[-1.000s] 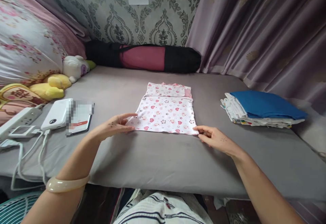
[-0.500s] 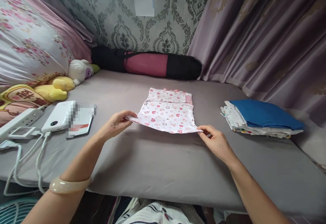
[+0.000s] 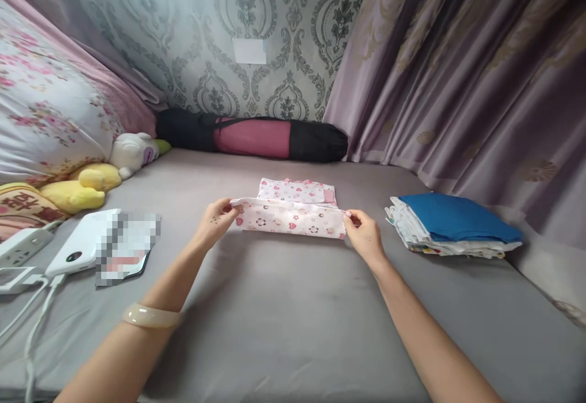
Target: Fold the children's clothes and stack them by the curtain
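Note:
A white garment [image 3: 288, 220] with pink hearts and small flowers lies on the grey bed sheet [image 3: 284, 317], partly folded over. Its near part is raised and bent away from me, so the underside faces me. The far part, with pink trim along its edge, stays flat behind. My left hand [image 3: 216, 220] pinches the left end of the raised fold, a pale bangle around that wrist. At the opposite end, my right hand [image 3: 364, 229] grips the fold between thumb and fingers.
To the right sits a folded stack topped with blue cloth [image 3: 462, 217]. A black and red long bag [image 3: 251, 137] lies along the wall. On the left are plush toys [image 3: 75, 189], a power bank [image 3: 82, 247] with cables, a power strip [image 3: 25, 244] and a blurred flat object [image 3: 130, 247].
Both hands have lifted the garment's near edge and brought it away from me, folding it toward the far part. The camera view has tilted up slightly.

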Available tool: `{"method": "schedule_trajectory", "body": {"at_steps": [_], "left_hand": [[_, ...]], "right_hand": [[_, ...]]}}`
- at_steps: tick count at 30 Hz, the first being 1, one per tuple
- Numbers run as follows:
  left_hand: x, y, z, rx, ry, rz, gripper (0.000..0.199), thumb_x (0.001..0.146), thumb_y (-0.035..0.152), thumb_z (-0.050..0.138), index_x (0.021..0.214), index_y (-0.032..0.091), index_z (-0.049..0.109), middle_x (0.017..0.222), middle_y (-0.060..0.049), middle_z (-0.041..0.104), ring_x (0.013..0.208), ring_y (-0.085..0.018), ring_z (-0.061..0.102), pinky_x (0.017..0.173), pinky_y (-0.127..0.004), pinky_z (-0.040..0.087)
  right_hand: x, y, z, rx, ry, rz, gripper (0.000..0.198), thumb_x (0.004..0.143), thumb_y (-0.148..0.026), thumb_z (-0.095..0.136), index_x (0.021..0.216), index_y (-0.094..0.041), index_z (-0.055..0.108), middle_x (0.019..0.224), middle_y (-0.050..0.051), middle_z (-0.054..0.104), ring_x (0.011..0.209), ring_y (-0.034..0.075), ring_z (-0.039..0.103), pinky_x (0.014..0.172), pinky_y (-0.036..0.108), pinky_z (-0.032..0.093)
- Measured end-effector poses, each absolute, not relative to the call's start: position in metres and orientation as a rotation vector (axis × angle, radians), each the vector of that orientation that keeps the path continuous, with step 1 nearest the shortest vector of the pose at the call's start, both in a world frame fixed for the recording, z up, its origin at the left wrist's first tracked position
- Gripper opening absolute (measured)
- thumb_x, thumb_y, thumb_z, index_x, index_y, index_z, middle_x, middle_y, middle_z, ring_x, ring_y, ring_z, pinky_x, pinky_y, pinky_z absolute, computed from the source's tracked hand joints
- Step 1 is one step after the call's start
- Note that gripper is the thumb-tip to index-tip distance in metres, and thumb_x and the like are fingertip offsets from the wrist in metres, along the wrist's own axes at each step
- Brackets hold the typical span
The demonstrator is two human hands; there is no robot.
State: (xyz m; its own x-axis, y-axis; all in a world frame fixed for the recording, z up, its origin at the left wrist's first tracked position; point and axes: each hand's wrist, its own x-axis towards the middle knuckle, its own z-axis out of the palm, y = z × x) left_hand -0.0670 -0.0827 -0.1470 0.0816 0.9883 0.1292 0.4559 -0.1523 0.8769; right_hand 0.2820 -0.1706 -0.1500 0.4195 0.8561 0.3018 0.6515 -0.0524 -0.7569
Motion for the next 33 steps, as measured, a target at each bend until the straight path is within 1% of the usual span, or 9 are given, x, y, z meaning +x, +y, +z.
{"method": "schedule_trajectory", "body": {"at_steps": [4, 7, 10, 13, 17, 22, 28, 33], "left_hand": [[-0.053, -0.066, -0.159, 1.641, 1.479, 1.070, 0.024, 0.075, 0.039, 0.049, 0.080, 0.017, 0.059, 0.066, 0.002, 0.055, 0.061, -0.014, 0.050, 0.057, -0.024, 0.037], [-0.041, -0.055, -0.166, 1.622, 1.580, 1.077, 0.021, 0.075, 0.034, 0.046, 0.081, 0.018, 0.058, 0.066, 0.002, 0.054, 0.062, -0.015, 0.051, 0.057, -0.025, 0.038], [-0.030, -0.046, -0.167, 1.670, 1.700, 1.084, 0.017, 0.077, 0.027, 0.042, 0.081, 0.019, 0.056, 0.072, 0.000, 0.058, 0.067, -0.017, 0.053, 0.060, -0.026, 0.039], [-0.021, -0.038, -0.167, 1.714, 1.775, 1.091, 0.018, 0.082, 0.023, 0.039, 0.086, 0.020, 0.056, 0.081, -0.004, 0.062, 0.077, -0.020, 0.057, 0.067, -0.028, 0.042], [-0.011, -0.027, -0.170, 1.791, 1.847, 1.070, 0.022, 0.089, 0.023, 0.034, 0.095, 0.022, 0.056, 0.087, -0.006, 0.065, 0.084, -0.022, 0.060, 0.071, -0.030, 0.043], [0.001, -0.013, -0.173, 1.875, 1.892, 1.051, 0.027, 0.094, 0.026, 0.031, 0.105, 0.021, 0.055, 0.094, -0.009, 0.067, 0.089, -0.023, 0.062, 0.073, -0.031, 0.044], [0.009, 0.005, -0.171, 1.910, 1.910, 1.012, 0.031, 0.096, 0.031, 0.029, 0.111, 0.020, 0.054, 0.100, -0.012, 0.067, 0.092, -0.026, 0.064, 0.071, -0.032, 0.042], [0.014, 0.019, -0.171, 1.913, 1.917, 1.006, 0.031, 0.096, 0.028, 0.029, 0.112, 0.020, 0.054, 0.105, -0.014, 0.067, 0.096, -0.027, 0.063, 0.074, -0.032, 0.041]], "right_hand": [[0.276, -0.151, -0.156, -1.888, -1.268, 0.282, 0.026, 0.085, -0.031, 0.047, 0.101, -0.019, 0.064, 0.094, 0.007, 0.072, 0.087, 0.021, 0.066, 0.080, 0.030, 0.047], [0.271, -0.139, -0.159, -2.013, -1.248, 0.244, 0.026, 0.089, -0.028, 0.044, 0.105, -0.021, 0.063, 0.097, 0.007, 0.072, 0.093, 0.021, 0.065, 0.079, 0.028, 0.046], [0.266, -0.128, -0.159, -2.110, -1.241, 0.204, 0.028, 0.094, -0.026, 0.039, 0.111, -0.020, 0.061, 0.103, 0.008, 0.070, 0.095, 0.021, 0.063, 0.076, 0.027, 0.043], [0.262, -0.119, -0.159, -2.176, -1.251, 0.172, 0.030, 0.097, -0.026, 0.035, 0.116, -0.020, 0.058, 0.109, 0.009, 0.068, 0.094, 0.021, 0.062, 0.072, 0.027, 0.040], [0.262, -0.108, -0.161, -2.235, -1.297, 0.111, 0.030, 0.100, -0.026, 0.032, 0.121, -0.019, 0.053, 0.116, 0.011, 0.064, 0.094, 0.020, 0.062, 0.070, 0.027, 0.038], [0.266, -0.090, -0.167, -2.304, -1.367, 0.058, 0.031, 0.102, -0.026, 0.027, 0.123, -0.020, 0.049, 0.120, 0.012, 0.061, 0.096, 0.020, 0.063, 0.074, 0.029, 0.041], [0.275, -0.069, -0.167, -2.317, -1.442, 0.008, 0.031, 0.102, -0.029, 0.027, 0.125, -0.021, 0.047, 0.118, 0.012, 0.062, 0.097, 0.022, 0.065, 0.077, 0.030, 0.042], [0.283, -0.051, -0.166, -2.329, -1.464, -0.031, 0.029, 0.103, -0.029, 0.028, 0.123, -0.021, 0.049, 0.120, 0.012, 0.061, 0.098, 0.021, 0.065, 0.078, 0.029, 0.042]]}}
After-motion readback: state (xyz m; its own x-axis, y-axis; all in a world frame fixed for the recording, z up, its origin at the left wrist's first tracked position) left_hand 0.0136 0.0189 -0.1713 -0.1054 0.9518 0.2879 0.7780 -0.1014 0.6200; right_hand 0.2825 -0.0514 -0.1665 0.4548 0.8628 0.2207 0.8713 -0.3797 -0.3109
